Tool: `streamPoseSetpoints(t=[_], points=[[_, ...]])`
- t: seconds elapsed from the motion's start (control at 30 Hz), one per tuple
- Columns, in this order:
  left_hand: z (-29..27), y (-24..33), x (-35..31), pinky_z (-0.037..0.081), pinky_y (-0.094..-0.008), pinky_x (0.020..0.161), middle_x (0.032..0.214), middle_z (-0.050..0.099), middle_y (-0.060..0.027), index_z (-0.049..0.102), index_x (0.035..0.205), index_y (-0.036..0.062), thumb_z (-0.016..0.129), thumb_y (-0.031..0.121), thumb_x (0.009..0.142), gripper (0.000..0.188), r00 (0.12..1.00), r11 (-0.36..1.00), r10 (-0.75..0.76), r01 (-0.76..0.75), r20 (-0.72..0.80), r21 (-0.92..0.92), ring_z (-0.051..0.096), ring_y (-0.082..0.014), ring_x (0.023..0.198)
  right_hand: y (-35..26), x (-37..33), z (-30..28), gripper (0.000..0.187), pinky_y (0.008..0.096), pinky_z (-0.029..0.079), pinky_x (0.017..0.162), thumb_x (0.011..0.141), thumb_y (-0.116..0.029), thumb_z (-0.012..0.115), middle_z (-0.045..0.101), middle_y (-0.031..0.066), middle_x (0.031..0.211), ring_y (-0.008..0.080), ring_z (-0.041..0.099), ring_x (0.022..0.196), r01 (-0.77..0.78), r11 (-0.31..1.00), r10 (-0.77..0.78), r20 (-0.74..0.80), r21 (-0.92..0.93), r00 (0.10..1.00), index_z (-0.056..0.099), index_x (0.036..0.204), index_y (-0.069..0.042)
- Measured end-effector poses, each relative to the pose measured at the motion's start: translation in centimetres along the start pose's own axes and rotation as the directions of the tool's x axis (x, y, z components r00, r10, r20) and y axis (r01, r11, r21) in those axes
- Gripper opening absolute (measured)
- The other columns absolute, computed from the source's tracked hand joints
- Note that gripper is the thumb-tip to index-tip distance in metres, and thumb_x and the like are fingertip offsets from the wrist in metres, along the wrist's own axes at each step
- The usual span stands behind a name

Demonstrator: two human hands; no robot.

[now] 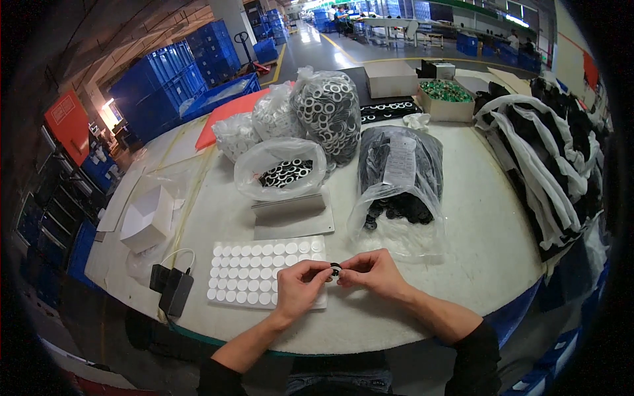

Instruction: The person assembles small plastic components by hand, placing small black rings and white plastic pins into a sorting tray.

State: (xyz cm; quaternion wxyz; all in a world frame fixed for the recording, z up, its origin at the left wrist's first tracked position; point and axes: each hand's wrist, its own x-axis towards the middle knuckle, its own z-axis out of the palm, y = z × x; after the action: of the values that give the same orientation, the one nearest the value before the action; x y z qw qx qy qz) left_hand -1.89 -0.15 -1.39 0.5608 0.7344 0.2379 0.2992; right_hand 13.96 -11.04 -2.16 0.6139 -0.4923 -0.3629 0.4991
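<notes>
Between my two hands is a small black-and-white ring-shaped part (335, 269). My left hand (300, 285) pinches it from the left, while my right hand (376, 274) grips it from the right, fingertips nearly meeting. Under and beside my left hand lies a white tray (212, 302) with rows of round white discs (253, 274). Behind it, an opened clear bag (247, 173) holds black-and-white rings (287, 173). To the right, another opened bag (380, 247) spills black round parts (403, 208). My fingers hide much of the held part.
Filled clear bags (327, 112) stand at the back. A grey metal bracket (290, 214) sits behind the tray. A white box (148, 221) and black power adapter (176, 292) are at left. Wrapped black-and-white material (535, 158) is piled on the right. Blue crates (158, 79) stand beyond the table.
</notes>
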Motion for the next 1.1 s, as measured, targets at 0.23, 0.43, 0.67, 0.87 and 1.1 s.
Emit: streamPoseSetpoints(t=[0.23,0.43,0.67,0.87,1.1], points=[[0.2,1.3,0.0,0.055,-0.0236,0.068,0.083,0.066,-0.0082,0.063,0.093,-0.0059,0.063,0.001,0.084,0.011,0.993,0.943,-0.113,0.113,0.017,-0.314,0.065,-0.0127,0.079,0.2,0.0,0.4,0.018,0.0261,0.054,0.065,0.085,-0.010,0.065,0.067,0.0112,0.078,0.0145,0.066,0.072,0.015,0.999,-0.018,-0.074,-0.033,0.997,0.065,0.094,0.007],[-0.1,0.4,0.3,0.052,-0.0223,0.070,0.084,0.065,-0.0064,0.063,0.095,-0.0037,0.063,0.001,0.084,0.012,0.983,0.971,-0.156,0.171,0.098,-0.165,0.063,-0.0105,0.077,-0.1,-0.9,0.8,0.016,0.0228,0.052,0.063,0.084,-0.011,0.066,0.067,0.0081,0.075,0.0109,0.063,0.070,0.137,0.938,-0.168,-0.074,-0.318,0.983,0.065,0.089,0.005],[0.7,1.2,0.0,0.051,-0.0226,0.069,0.084,0.066,-0.0066,0.064,0.096,-0.0041,0.064,0.003,0.082,0.015,0.985,0.960,-0.147,0.164,0.089,-0.226,0.062,-0.0101,0.074,0.8,-0.7,0.7,0.013,0.0218,0.051,0.064,0.080,-0.008,0.068,0.067,0.0054,0.075,0.0083,0.063,0.070,0.117,0.992,-0.122,-0.166,-0.039,0.979,0.065,0.085,0.003],[-1.1,2.5,0.7,0.048,-0.0215,0.064,0.080,0.066,-0.0048,0.066,0.092,-0.0039,0.062,0.008,0.086,0.014,0.940,0.990,-0.135,0.114,0.312,0.084,0.060,-0.0080,0.070,-0.4,-0.6,-0.5,0.012,0.0218,0.051,0.061,0.079,-0.008,0.069,0.067,0.0045,0.072,0.0083,0.062,0.067,0.230,0.839,-0.237,0.048,-0.493,0.970,0.065,0.084,0.003],[-0.3,2.9,1.8,0.050,-0.0234,0.069,0.083,0.066,-0.0063,0.064,0.100,-0.0047,0.061,0.003,0.085,0.017,0.916,0.942,-0.214,0.286,0.341,-0.176,0.061,-0.0101,0.074,-0.5,-0.3,-0.7,0.011,0.0240,0.052,0.060,0.081,-0.004,0.067,0.066,0.0092,0.071,0.0116,0.063,0.065,0.100,0.992,-0.106,-0.081,-0.076,0.991,0.063,0.085,0.005]])
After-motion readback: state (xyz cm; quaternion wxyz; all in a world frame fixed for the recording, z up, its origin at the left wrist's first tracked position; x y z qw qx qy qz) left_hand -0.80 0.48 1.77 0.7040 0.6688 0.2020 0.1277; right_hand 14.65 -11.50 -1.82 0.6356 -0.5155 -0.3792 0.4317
